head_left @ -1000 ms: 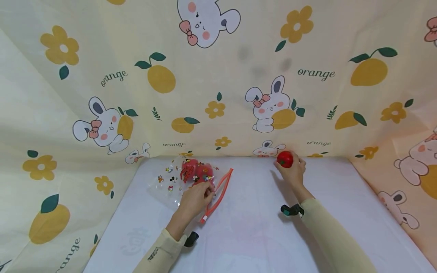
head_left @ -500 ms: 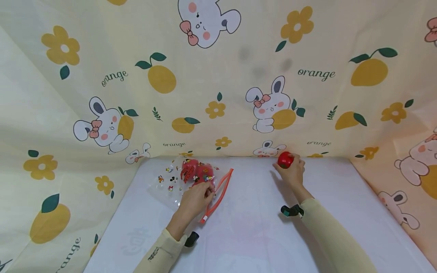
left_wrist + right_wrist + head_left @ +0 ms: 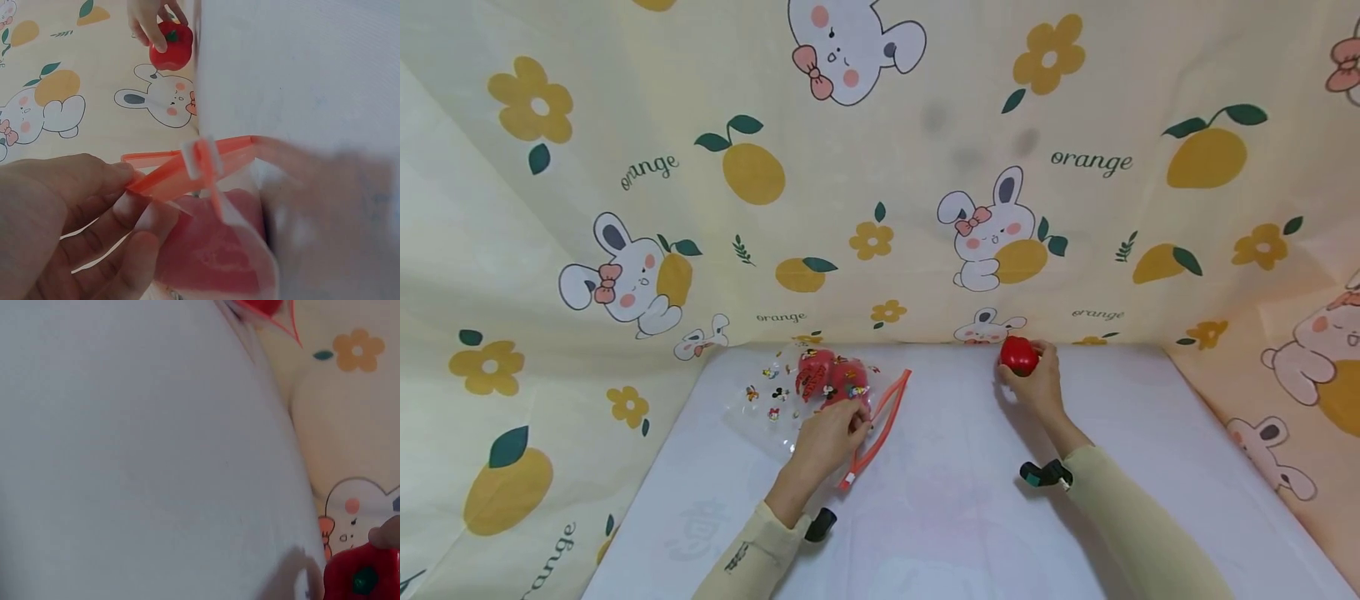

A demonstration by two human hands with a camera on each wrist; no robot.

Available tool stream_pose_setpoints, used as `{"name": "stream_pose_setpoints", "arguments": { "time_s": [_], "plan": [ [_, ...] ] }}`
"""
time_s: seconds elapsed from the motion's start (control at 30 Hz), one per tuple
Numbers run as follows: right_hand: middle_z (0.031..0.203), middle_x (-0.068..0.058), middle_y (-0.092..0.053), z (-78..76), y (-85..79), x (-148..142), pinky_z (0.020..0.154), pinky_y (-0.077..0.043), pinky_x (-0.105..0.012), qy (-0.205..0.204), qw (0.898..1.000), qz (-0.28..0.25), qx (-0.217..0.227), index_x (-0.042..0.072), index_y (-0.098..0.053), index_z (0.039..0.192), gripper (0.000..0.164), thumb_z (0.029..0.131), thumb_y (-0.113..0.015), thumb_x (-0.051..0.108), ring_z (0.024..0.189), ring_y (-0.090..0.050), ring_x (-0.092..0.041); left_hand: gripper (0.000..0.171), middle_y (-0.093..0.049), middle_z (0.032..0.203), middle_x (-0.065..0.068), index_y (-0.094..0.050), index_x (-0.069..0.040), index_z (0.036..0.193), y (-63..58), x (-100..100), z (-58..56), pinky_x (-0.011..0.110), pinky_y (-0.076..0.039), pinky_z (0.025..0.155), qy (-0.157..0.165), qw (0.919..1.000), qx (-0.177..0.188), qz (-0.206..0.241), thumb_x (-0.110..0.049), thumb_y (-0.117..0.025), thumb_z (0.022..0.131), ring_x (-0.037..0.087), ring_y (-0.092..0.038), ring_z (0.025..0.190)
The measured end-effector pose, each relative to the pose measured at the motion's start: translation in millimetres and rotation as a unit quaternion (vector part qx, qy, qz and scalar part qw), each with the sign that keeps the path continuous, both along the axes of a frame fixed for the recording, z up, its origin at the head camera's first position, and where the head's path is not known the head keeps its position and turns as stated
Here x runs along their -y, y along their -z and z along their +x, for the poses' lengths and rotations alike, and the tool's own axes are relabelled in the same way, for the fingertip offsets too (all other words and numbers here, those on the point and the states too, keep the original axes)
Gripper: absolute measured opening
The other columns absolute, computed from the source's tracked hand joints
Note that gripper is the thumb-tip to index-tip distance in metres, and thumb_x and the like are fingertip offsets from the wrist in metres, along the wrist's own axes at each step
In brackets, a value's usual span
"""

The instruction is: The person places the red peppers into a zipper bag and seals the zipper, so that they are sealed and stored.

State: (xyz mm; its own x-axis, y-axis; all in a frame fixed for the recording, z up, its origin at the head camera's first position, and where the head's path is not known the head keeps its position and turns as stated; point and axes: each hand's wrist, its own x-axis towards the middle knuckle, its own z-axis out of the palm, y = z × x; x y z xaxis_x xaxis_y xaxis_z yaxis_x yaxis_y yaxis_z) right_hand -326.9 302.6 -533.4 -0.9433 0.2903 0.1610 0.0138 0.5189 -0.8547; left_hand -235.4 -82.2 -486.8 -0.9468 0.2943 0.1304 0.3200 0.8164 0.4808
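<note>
My right hand (image 3: 1042,390) grips a glossy red bell pepper (image 3: 1017,357) by its sides, above the back right of the table. Its green stem end shows in the left wrist view, where the bell pepper (image 3: 171,51) hangs from the fingers. On the left lies a clear zip bag (image 3: 747,417) with small cartoon prints. Several red things (image 3: 848,377) are inside it, blurred by the plastic. My left hand (image 3: 826,437) pinches the bag's orange zip edge (image 3: 889,425), and the mouth stands open. A white slider (image 3: 201,159) sits on that edge.
A white-covered table (image 3: 940,500) lies under both hands. Behind it and at its sides hangs a cream cloth (image 3: 820,133) printed with rabbits, flowers and oranges. Each wrist bears a small black camera (image 3: 1047,474).
My right hand has moved slightly left and nearer with the bell pepper, which has turned a little in the fingers. The left hand and the bag have stayed in place.
</note>
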Motion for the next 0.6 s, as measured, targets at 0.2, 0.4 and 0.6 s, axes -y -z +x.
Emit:
{"name": "stream_pose_setpoints", "arguments": {
  "time_s": [0.2,0.4,0.6],
  "plan": [
    [0.164,-0.026,-0.030,10.9,0.1,10,0.116,-0.040,-0.065,-0.041,0.999,-0.029,-0.003,0.003,-0.021,0.161,0.090,0.094,-0.081,0.010,0.152,-0.031,-0.049,0.013,-0.060,0.083,-0.010,-0.070,-0.020,0.101,-1.3,0,-0.7,0.024,-0.044,0.061,0.003,1.0000,-0.002,0.002,-0.022,-0.082,0.097,0.009,-0.053,0.072],
    [0.164,-0.026,-0.031,22.3,-2.1,20,0.116,-0.043,-0.062,-0.076,0.995,-0.051,0.029,0.006,-0.021,0.163,0.088,0.098,-0.079,0.016,0.151,-0.032,-0.047,0.013,-0.059,0.083,-0.010,-0.070,-0.020,0.101,-1.4,0,-0.9,0.025,-0.045,0.062,0.001,1.0000,0.000,0.001,-0.022,-0.083,0.097,0.010,-0.053,0.072],
    [0.162,-0.024,-0.036,34.0,-2.6,28,0.112,-0.048,-0.060,-0.110,0.991,-0.060,0.042,0.008,-0.026,0.164,0.087,0.098,-0.080,0.021,0.146,-0.038,-0.045,0.014,-0.059,0.082,-0.010,-0.070,-0.021,0.102,0.1,-1,-1.4,0.024,-0.045,0.062,-0.002,1.0000,0.002,0.000,-0.023,-0.083,0.097,0.009,-0.053,0.072]
  ]
}}
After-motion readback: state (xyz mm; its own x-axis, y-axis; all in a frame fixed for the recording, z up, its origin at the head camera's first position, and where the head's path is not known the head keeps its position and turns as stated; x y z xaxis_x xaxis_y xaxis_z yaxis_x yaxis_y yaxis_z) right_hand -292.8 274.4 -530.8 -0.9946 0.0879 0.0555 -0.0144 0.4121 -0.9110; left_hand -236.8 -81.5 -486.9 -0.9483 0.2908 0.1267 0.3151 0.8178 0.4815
